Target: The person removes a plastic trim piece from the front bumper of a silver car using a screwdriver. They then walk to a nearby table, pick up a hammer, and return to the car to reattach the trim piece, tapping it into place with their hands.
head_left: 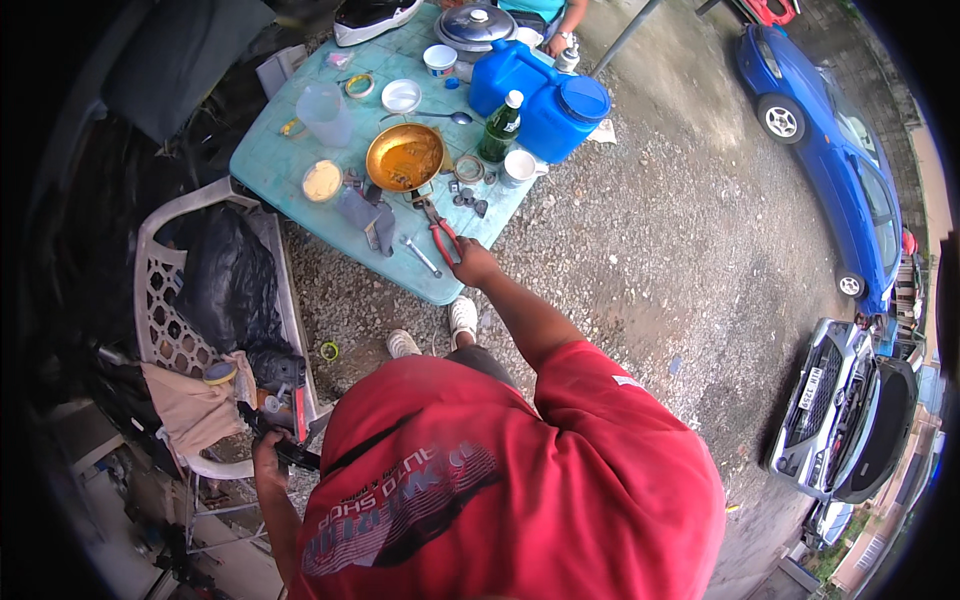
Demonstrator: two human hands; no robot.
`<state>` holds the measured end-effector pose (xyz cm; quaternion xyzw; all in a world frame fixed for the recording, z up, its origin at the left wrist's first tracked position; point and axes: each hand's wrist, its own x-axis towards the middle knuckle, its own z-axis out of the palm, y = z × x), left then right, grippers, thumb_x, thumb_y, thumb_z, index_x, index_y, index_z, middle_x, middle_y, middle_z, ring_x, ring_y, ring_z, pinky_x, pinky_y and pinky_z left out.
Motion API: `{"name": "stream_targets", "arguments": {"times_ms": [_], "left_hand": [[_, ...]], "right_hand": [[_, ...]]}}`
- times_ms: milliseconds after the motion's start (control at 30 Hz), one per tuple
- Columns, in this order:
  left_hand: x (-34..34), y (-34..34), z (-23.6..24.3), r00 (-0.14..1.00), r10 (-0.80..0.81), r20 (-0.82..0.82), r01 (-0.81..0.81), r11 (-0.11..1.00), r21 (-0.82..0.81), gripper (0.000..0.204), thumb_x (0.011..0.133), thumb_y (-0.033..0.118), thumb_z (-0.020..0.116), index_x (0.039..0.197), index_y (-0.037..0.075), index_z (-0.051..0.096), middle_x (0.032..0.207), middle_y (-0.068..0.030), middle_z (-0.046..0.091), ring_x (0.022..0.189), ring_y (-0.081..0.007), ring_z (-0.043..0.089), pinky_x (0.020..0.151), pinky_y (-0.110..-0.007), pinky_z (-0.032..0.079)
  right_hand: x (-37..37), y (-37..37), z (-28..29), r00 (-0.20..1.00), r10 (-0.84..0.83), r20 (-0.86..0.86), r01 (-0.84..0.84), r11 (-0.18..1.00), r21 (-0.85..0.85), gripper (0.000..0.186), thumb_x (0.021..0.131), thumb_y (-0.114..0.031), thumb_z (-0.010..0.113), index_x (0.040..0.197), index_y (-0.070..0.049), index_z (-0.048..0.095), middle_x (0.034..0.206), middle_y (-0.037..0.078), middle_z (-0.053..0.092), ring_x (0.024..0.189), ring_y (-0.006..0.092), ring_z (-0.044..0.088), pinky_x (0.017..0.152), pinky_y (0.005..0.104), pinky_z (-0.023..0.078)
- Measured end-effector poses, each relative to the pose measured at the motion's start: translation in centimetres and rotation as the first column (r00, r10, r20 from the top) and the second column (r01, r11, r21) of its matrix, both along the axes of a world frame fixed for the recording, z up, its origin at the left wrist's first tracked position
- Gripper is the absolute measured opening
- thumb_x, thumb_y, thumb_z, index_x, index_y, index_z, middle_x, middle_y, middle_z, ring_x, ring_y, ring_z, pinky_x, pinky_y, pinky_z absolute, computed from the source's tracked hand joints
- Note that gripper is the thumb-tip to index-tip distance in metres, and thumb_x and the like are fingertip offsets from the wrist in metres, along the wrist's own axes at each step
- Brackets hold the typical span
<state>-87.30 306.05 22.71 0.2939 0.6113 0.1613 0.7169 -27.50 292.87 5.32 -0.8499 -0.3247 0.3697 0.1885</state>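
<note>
My right hand is closed around the red handles of a pair of pliers above the table's near corner. The pliers' jaws meet the near edge of a brass-coloured pan with brown stuff inside; whether they clamp it I cannot tell. A wrench lies beside the pliers, with a grey cloth and small dark parts around. Low on the left, my left hand is closed on a long black object at the chair's edge; its kind is unclear.
The blue-green table also holds a blue jerrycan, green bottle, white cup, plastic jug and lidded pot. Another person's hand is at the far side. A plastic chair bears black bags. Cars stand right.
</note>
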Motion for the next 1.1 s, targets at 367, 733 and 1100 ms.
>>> {"name": "stream_targets", "arguments": {"times_ms": [367, 733, 1100], "left_hand": [[10.2, 6.8, -0.1, 0.976, -0.217, 0.006, 0.215, 0.971, 0.107, 0.038, 0.088, 0.004, 0.069, 0.125, 0.011, 0.061, 0.101, -0.0039, 0.067, 0.092, -0.0223, 0.069, 0.081, -0.043, 0.060], [17.9, 9.6, -1.1, 0.727, -0.686, 0.026, 0.656, 0.706, 0.268, 0.031, 0.092, 0.017, 0.085, 0.110, 0.015, 0.059, 0.093, -0.0002, 0.066, 0.085, -0.0161, 0.066, 0.072, -0.038, 0.058], [24.7, -18.5, 1.8, 0.469, -0.791, 0.393, 0.843, 0.534, 0.068, 0.034, 0.091, 0.035, 0.087, 0.103, 0.015, 0.062, 0.095, -0.0026, 0.066, 0.095, -0.0230, 0.067, 0.084, -0.047, 0.059]], "right_hand": [[-5.1, -29.9, -2.6, 0.929, -0.350, 0.118, 0.367, 0.837, -0.406, 0.047, 0.086, -0.023, 0.062, 0.124, 0.002, 0.072, 0.129, 0.029, 0.071, 0.123, 0.0425, 0.068, 0.107, 0.0466, 0.054], [-40.8, -46.7, -1.2, 0.705, -0.698, -0.125, 0.447, 0.574, -0.687, 0.043, 0.086, -0.027, 0.062, 0.112, 0.003, 0.078, 0.127, 0.029, 0.072, 0.122, 0.0422, 0.069, 0.104, 0.0453, 0.055], [-51.7, -51.3, 2.9, 0.478, -0.867, -0.139, 0.848, 0.497, -0.186, 0.051, 0.092, -0.031, 0.074, 0.135, -0.004, 0.071, 0.121, 0.021, 0.077, 0.111, 0.0297, 0.074, 0.099, 0.0395, 0.056]]}}
